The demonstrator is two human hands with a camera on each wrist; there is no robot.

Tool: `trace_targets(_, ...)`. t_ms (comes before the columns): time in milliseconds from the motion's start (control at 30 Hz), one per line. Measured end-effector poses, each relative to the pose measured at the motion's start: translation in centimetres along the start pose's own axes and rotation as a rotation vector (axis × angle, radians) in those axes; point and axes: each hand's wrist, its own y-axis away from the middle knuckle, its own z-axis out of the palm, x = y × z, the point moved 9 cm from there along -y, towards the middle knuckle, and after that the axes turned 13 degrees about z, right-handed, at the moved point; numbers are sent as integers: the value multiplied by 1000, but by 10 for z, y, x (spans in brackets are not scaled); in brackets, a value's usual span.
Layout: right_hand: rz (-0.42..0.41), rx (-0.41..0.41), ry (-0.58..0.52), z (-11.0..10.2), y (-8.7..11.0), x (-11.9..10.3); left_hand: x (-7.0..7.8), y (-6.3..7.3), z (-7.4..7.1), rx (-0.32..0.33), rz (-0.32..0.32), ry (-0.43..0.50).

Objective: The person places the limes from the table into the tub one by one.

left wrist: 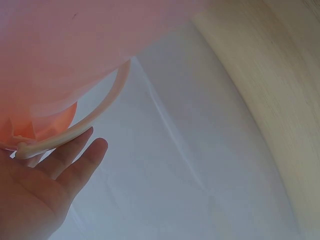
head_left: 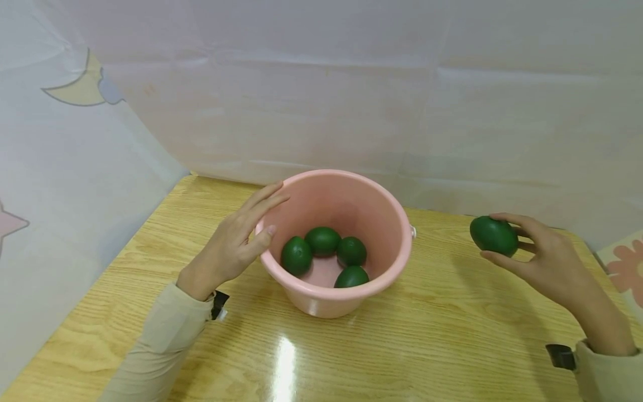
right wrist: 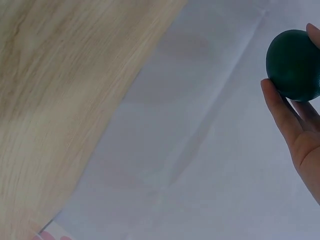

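A pink bucket (head_left: 329, 290) stands upright on the table, holding several smooth dark green avocados (head_left: 322, 241) on its bottom. At its left rim rests my left hand (head_left: 228, 245), fingers extended and thumb tip over the edge. Seen from the left wrist, the fingers (left wrist: 82, 167) lie beside the bucket's pale curved handle (left wrist: 95, 114). Off to the right of the bucket, my right hand (head_left: 552, 259) pinches another avocado (head_left: 494, 236) between thumb and fingers, raised above the table. That avocado (right wrist: 294, 65) also shows at the right edge of the right wrist view.
The wood-grain table (head_left: 432, 340) carries the bucket near its back edge. Behind it hangs a pale sheet (head_left: 321, 111), with a printed moon at left and a pink flower (head_left: 628, 265) at right. Black straps circle both wrists.
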Motion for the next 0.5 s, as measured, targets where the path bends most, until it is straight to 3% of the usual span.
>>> trace_targets(500,-5,1,-49,-2,6,-26,0,-1,0,1,9,-3)
